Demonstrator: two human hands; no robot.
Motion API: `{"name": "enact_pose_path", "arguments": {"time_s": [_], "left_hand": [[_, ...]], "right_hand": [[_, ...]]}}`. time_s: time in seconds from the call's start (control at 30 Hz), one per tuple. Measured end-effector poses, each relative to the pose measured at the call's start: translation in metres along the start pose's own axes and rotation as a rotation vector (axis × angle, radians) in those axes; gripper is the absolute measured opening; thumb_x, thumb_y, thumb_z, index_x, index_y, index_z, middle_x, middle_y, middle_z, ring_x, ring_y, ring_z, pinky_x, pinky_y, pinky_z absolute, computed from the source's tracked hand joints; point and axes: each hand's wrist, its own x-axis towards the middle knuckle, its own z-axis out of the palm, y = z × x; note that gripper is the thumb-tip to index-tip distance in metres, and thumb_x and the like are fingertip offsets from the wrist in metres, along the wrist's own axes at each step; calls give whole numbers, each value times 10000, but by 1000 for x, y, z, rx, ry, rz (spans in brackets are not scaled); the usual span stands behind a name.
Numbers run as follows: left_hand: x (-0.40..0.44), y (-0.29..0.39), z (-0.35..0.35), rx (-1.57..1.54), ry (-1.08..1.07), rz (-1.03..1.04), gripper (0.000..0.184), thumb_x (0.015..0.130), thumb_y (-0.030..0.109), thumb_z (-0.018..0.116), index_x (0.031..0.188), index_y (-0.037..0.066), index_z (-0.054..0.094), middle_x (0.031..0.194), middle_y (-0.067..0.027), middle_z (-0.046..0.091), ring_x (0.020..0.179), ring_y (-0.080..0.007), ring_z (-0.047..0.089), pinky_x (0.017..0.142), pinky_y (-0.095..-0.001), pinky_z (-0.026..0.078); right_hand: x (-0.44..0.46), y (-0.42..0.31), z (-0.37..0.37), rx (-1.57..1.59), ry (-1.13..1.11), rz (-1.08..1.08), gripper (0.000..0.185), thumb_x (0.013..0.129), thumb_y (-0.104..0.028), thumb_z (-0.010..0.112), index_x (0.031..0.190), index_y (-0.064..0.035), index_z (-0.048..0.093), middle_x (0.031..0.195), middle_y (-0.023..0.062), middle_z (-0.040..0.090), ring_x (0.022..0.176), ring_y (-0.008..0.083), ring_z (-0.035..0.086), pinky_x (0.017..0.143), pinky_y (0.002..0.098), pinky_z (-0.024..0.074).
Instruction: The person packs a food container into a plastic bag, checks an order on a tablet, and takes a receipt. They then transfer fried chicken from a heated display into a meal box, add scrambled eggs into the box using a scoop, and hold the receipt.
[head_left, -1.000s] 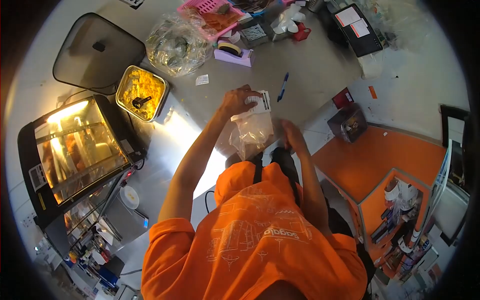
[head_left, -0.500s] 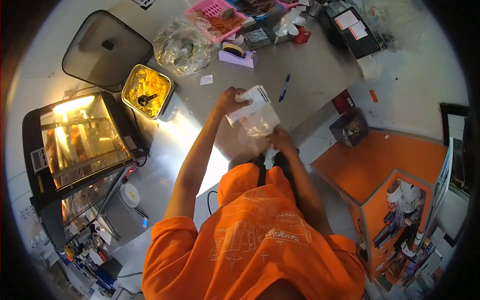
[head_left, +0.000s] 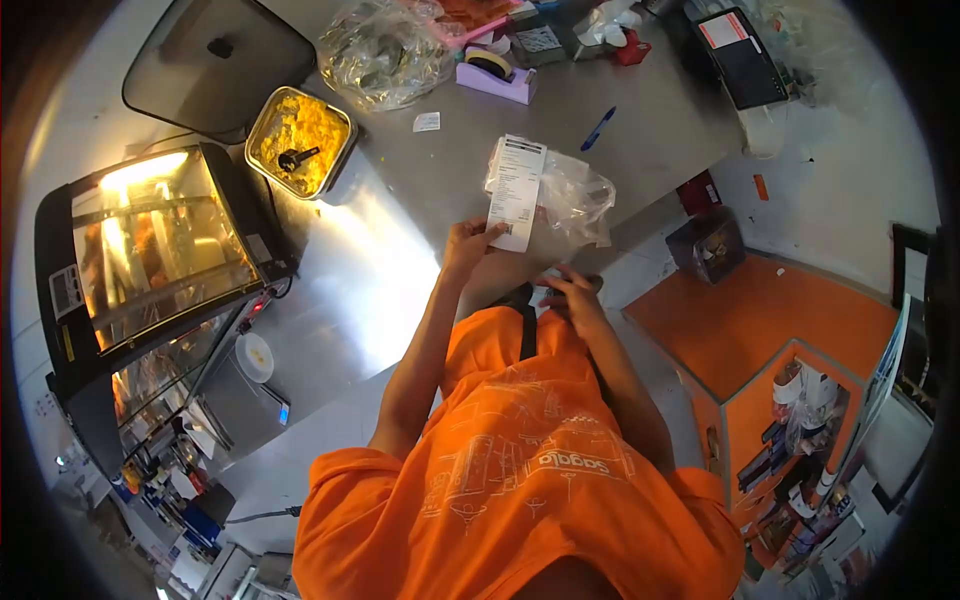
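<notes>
A long white printed receipt is pinched at its lower end between the thumb and fingers of my left hand. Behind the receipt and to its right, a clear plastic bag lies on the metal table near its front edge. My right hand is just off that edge, below the bag, with its fingers apart and nothing in them. A blue pen lies beyond the bag.
At the left are a metal tray of yellow food, a dark lid and a lit glass display case. A purple tape dispenser and a crumpled clear bag stand at the back; a black device is at the back right.
The receipt is now upright and fully visible, held at its lower end. The plastic bag has moved away from me and right onto the table. My right hand has come off the bag.
</notes>
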Motion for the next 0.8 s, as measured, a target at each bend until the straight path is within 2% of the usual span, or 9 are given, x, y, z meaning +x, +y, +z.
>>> {"name": "enact_pose_path", "arguments": {"time_s": [0.1,0.17,0.23,0.47,0.57,0.63,0.67,0.73,0.8], "left_hand": [[-1,1,0,-37,-34,6,272,872,168,688,1038,-47,674,915,-112,699,755,-153,660,673,-258,541],[-1,8,1,-38,-37,7,266,874,163,684,1034,-49,673,912,-111,698,740,-154,659,662,-250,543],[-2,8,-1,34,-68,-11,317,899,147,638,1117,-82,623,988,-133,683,849,-201,668,755,-290,554],[-10,6,1,-70,-90,14,328,859,111,680,1126,-66,607,1000,-113,672,828,-183,662,693,-280,553],[14,2,-9,192,55,234,572,781,78,708,1297,-24,485,1237,-189,561,1072,-288,599,856,-364,523],[32,24,-11,829,93,1008,858,692,86,738,1440,86,317,1407,-234,382,1291,-395,406,1037,-467,389],[45,32,-15,827,88,1017,858,692,86,738,1440,86,317,1407,-234,382,1291,-395,406,1037,-467,389],[76,45,-23,1348,-211,970,1004,635,153,791,1478,171,246,1488,-239,247,1379,-437,225,1126,-507,244],[93,60,-29,1356,-314,945,1018,589,233,839,1445,161,292,1514,-230,214,1378,-435,244,1120,-522,261]], "right_hand": [[-10,-25,57,-4,-170,0,502,852,-159,644,1274,-26,408,989,114,663,636,208,666,479,306,525],[8,-21,75,15,-182,-37,385,852,-211,680,1168,-76,507,1007,91,677,661,189,670,494,277,511],[26,-6,85,25,-107,-25,357,853,-192,673,1150,-77,512,1004,90,677,658,190,670,495,279,518],[51,21,81,92,-46,-14,241,877,-155,621,1091,-86,532,997,81,676,615,190,663,477,295,530],[41,11,81,65,-24,-43,240,891,-188,609,1095,-87,533,995,75,675,581,188,652,456,287,512],[45,13,78,66,-87,-49,295,881,-231,639,1107,-83,519,992,73,673,571,189,648,446,280,496],[46,17,77,70,-83,-57,295,881,-231,639,1107,-83,519,992,73,673,571,189,648,446,280,496],[43,20,77,27,-31,-108,339,863,-253,664,1108,-73,512,982,69,667,569,178,641,443,272,484],[40,18,75,41,-27,-126,349,859,-255,669,1109,-69,512,971,69,666,570,174,638,448,270,483]]}}
